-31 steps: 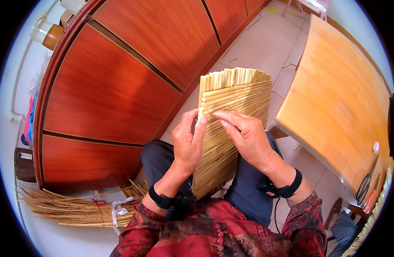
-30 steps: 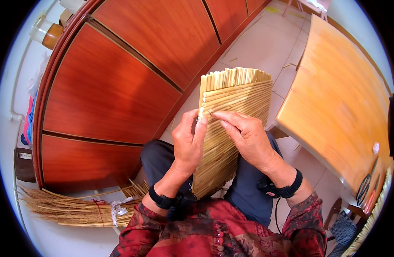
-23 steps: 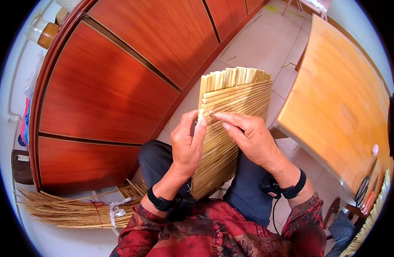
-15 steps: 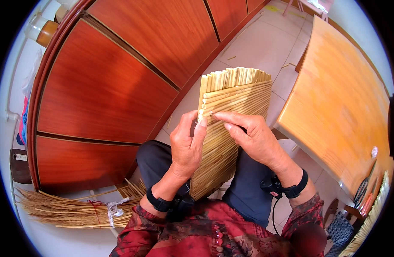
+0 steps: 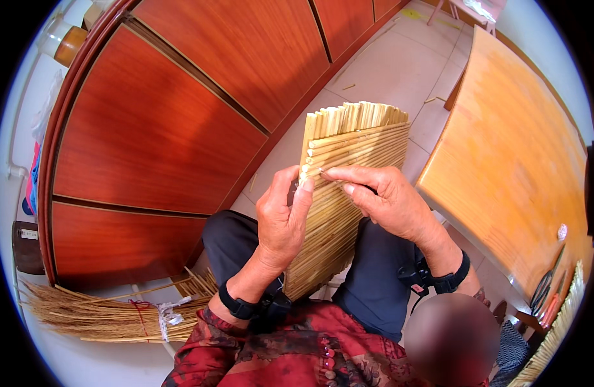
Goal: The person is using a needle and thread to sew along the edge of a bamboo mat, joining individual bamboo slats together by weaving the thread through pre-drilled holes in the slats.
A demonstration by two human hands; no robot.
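Observation:
A panel of straw-coloured plant stalks (image 5: 355, 161) stands tilted between my knees. Its front stalks run crosswise over a layer of upright ones, whose cut ends show along the top. My left hand (image 5: 281, 213) grips the panel's left edge, with the thumb in front and the other fingers partly hidden behind. Against the front stalks near that edge rests the tip of my right index finger. The fingers of my right hand (image 5: 384, 197) are bent together at a tiny dark thing by the fingertip, too small to name.
To the left stands a red-brown panelled cabinet (image 5: 161, 122). A bundle of brushy stalks (image 5: 116, 316), tied with red string and white plastic, lies at lower left. On the right is a wooden table (image 5: 503, 155) holding scissors (image 5: 541, 290). Stalk scraps (image 5: 348, 86) lie on the tiled floor.
My right hand and forearm have shifted slightly right, with the index fingertip still at the panel's left edge. My left hand keeps its grip; the panel has hardly moved.

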